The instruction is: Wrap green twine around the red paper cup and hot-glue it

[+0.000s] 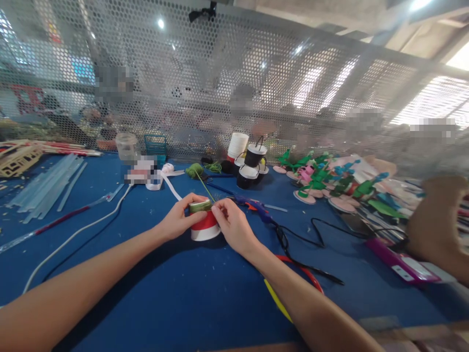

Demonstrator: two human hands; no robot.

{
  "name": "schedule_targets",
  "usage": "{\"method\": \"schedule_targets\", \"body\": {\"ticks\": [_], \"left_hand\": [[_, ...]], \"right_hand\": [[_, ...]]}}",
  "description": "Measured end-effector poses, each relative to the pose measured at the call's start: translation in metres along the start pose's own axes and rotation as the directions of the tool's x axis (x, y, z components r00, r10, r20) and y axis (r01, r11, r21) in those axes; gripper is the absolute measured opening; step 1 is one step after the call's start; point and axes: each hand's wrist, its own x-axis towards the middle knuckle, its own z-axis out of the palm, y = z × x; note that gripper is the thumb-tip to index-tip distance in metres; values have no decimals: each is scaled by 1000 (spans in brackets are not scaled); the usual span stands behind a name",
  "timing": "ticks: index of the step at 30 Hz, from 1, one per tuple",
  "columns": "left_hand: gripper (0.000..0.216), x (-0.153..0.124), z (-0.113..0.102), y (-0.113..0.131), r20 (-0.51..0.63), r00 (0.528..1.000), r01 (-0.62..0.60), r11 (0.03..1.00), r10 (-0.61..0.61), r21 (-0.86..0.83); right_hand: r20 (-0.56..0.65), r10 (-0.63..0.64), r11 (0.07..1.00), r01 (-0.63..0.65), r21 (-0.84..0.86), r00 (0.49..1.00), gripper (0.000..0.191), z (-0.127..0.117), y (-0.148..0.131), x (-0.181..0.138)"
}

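Note:
A small red and white paper cup (205, 227) stands on the blue table (176, 293), its upper part wrapped in green cord. My left hand (178, 217) is closed round the cup's left side. My right hand (232, 226) pinches the green cord (204, 187) at the cup's rim on the right. The cord runs back and left to a green ball of cord (193, 170).
A blue glue gun (256, 207) with a black cable lies right of the cup. Black and white cups (249, 166) stand behind, green and pink paper flowers (318, 183) at the right. Clear sticks (47, 183) lie at the left. A perforated screen (234, 83) backs the table.

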Motion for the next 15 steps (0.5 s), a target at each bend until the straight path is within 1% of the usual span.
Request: {"method": "schedule_targets", "body": {"ticks": [3,6,10,12,14,15], "left_hand": [[31,0,-2,-1,6,999,42,999,-42,-18],[32,2,-6,0,8,995,104,994,-104,-32],[35,3,-11,1,62,988,147,987,-143,-62],[35,3,-12,3,112,987,124,990,-116,-61],[31,2,-12,5,152,987,61,998,-57,-17],[29,2,-12,6,164,986,13,999,-18,29]], "right_hand": [[5,19,999,-19,-33,1000,13,-4,0,0],[32,99,992,-97,-75,995,11,-9,1,1],[93,188,982,-185,-40,978,9,-14,6,4],[105,219,975,-220,-2,970,10,-14,8,6],[111,252,965,-258,43,961,15,-13,8,8],[121,264,957,-276,95,957,18,-12,7,8]]}}
